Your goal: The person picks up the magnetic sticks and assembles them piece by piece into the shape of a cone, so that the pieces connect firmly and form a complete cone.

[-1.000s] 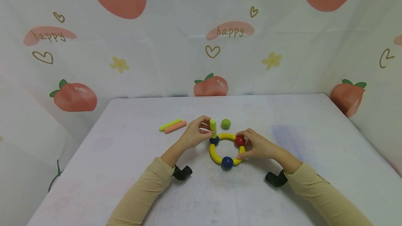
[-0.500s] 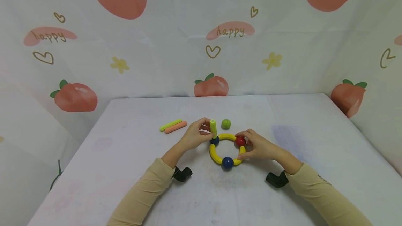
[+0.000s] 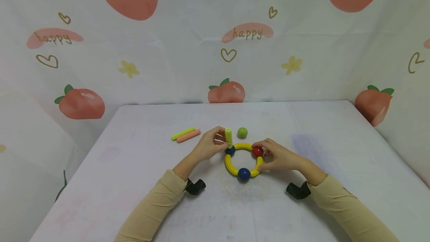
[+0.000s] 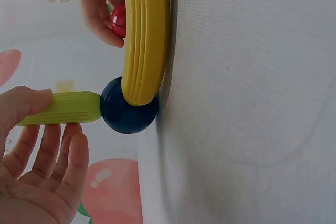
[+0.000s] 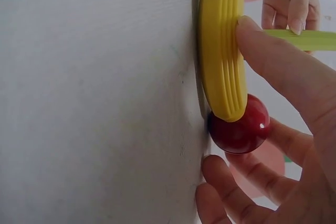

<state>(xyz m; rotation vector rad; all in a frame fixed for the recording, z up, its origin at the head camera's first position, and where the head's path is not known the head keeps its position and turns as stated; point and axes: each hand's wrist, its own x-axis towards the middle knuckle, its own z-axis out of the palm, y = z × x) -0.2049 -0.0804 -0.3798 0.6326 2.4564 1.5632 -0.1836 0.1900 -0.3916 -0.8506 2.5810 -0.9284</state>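
At the middle of the white table (image 3: 134,182) we have a ring of curved yellow pieces (image 3: 230,164) joined by balls, and both hands are on it. Our left hand (image 3: 208,148) pinches a lime-green stick (image 3: 228,136) between thumb and fingertips, holding it upright with its lower end on the dark blue ball (image 3: 230,151) at the ring's left joint. The left wrist view shows it plainly: the stick's tip meets that ball (image 4: 128,111), and the fingers (image 4: 50,145) curl round the shaft. Our right hand (image 3: 280,158) steadies the other side, fingers curled about the red ball (image 3: 257,151) and the yellow arc beside it; in the right wrist view a fingertip (image 5: 252,30) presses on the arc (image 5: 223,45) just above the red ball (image 5: 240,127).

By our reading, the step in hand is seating this first upright on the ring. The stick stands nearly vertical, but we cannot tell whether it would hold unaided. The next move seems to call for a gentle release of the left pinch while the right hand braces the ring flat, since a sideways nudge could tip the stick or break a joint.

Another blue ball (image 3: 243,174) closes the ring at the near side. Just behind the ring sits a loose green ball (image 3: 242,132), and off to the left lie a green stick (image 3: 183,133) and an orange stick (image 3: 188,136), touching side by side.
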